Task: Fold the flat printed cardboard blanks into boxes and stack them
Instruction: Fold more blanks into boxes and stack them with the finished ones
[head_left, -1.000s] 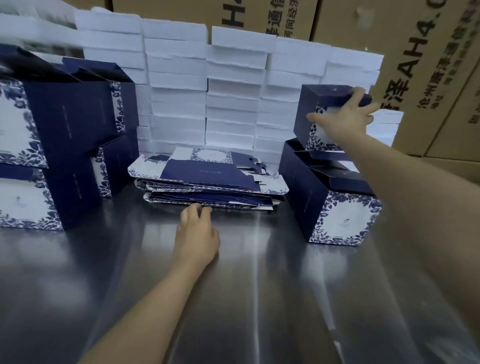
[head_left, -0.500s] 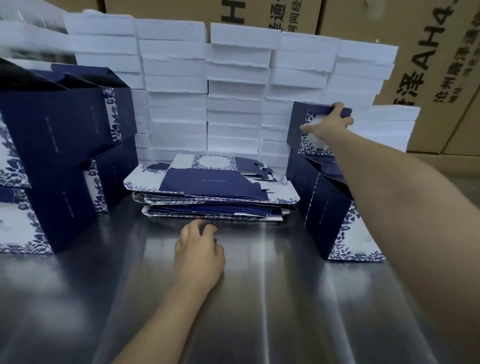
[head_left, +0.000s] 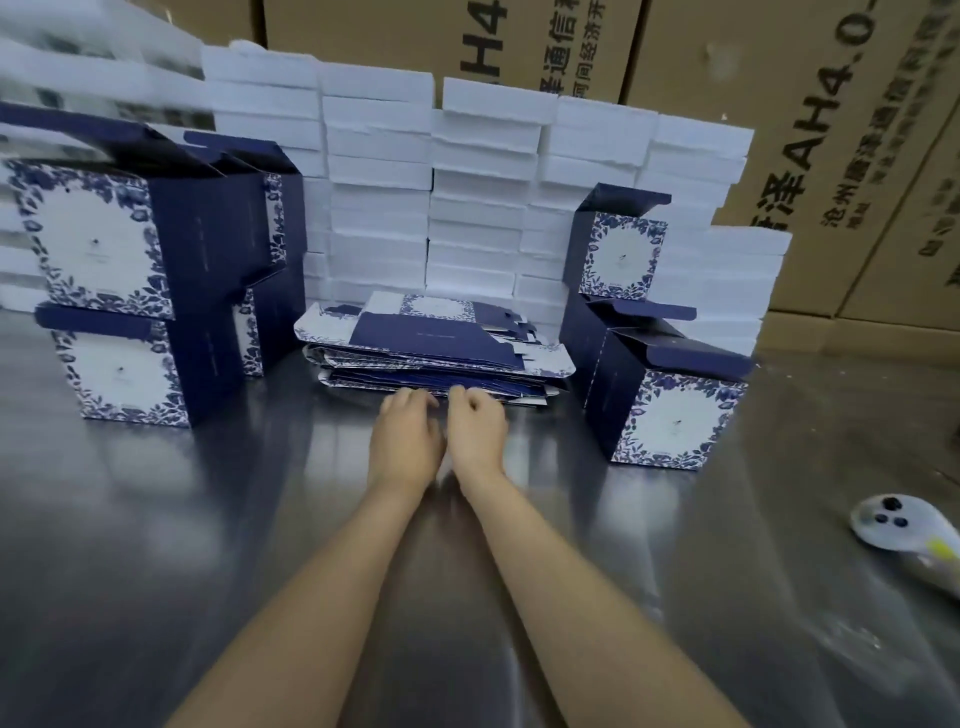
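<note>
A pile of flat navy-and-white floral blanks (head_left: 436, 348) lies in the middle of the steel table (head_left: 208, 545). My left hand (head_left: 408, 441) and my right hand (head_left: 475, 431) lie side by side at the pile's near edge, fingers curled against the lowest blanks; I cannot tell whether they pinch any. Folded navy boxes stand stacked at left (head_left: 150, 280). At right, one folded box (head_left: 621, 247) sits on top of another behind a third box (head_left: 670, 410).
A wall of stacked white boxes (head_left: 483, 182) stands behind the pile, with brown printed cartons (head_left: 831, 130) behind that. A white handheld device (head_left: 904, 530) lies on the table at the right edge.
My right hand let go of the upper folded box on the right stack and came down beside my left hand at the pile's edge. The view pulled back.
</note>
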